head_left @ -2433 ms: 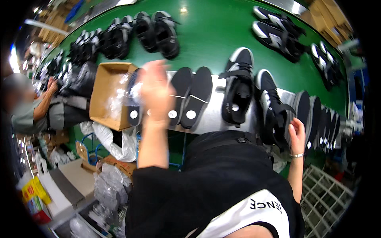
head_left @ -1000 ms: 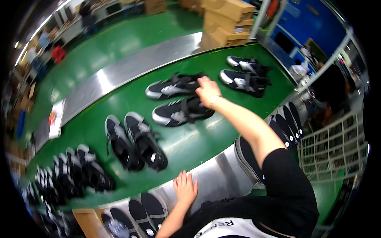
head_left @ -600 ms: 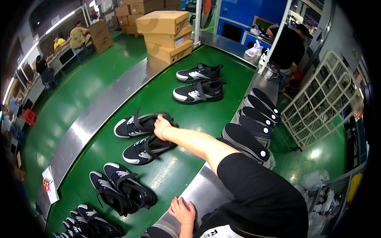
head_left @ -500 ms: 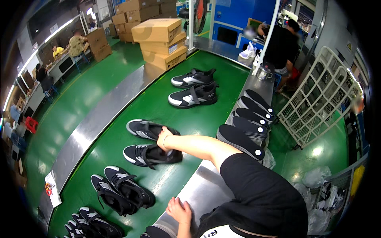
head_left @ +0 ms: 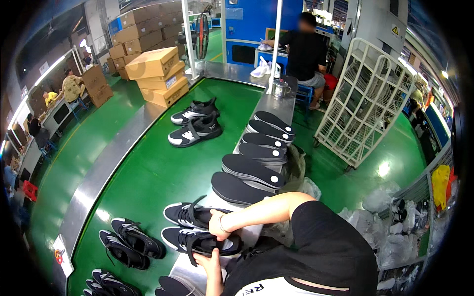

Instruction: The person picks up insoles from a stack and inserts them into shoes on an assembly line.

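A pair of black sneakers with grey-white toes lies side by side close in front of me, heels over the metal ledge. My right hand [head_left: 217, 225] is closed at the heel openings, gripping the far sneaker [head_left: 185, 215] and the near sneaker [head_left: 183, 238] together. Along the near sneaker's side, my left hand [head_left: 210, 266] presses its thumb and fingers to the upper; its grip is partly hidden. Stacks of black insoles [head_left: 244, 188] with white round stickers line the ledge just beyond the shoes. More insoles [head_left: 175, 286] lie beside my left forearm.
On the green belt [head_left: 143, 185] stand another sneaker pair [head_left: 195, 129] farther off and several sneakers [head_left: 129, 241] at left. Cartons [head_left: 160, 79] are stacked at the far end. A white wire cart [head_left: 363, 103] stands right; a seated person [head_left: 306, 52] works beyond the ledge.
The pair in my right hand has come from the belt's middle toward me, onto the ledge's edge. My left hand has moved from the ledge to the near sneaker. The view has swung right.
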Tool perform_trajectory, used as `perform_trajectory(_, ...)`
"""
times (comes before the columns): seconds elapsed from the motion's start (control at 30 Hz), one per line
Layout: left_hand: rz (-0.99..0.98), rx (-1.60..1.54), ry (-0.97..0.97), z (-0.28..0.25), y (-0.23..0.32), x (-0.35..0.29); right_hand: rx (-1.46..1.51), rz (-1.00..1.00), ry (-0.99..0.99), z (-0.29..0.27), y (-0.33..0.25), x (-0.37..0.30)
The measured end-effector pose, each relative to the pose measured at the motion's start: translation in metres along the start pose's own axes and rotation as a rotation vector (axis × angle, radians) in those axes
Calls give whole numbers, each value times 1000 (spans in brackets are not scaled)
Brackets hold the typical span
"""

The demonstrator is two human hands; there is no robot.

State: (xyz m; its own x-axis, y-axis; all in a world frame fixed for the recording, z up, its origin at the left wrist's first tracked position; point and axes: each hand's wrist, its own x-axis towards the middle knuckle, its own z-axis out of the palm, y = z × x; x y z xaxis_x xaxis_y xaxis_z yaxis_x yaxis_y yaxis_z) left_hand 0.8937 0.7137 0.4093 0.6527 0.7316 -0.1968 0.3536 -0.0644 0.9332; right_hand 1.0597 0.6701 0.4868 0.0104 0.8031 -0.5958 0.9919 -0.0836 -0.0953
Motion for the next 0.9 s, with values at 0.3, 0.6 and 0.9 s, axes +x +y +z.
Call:
perform_trajectory(0.3, 720, 663, 111, -16, 10, 12, 256, 340, 825, 31, 49, -51)
perform_trajectory(0.6, 664, 466, 109, -40, 35, 25, 248, 779, 582, 98, 84, -34)
perform_trajectory(0.9, -61, -219, -117, -54, 27, 44, 611, 522, 1085, 71, 73, -59)
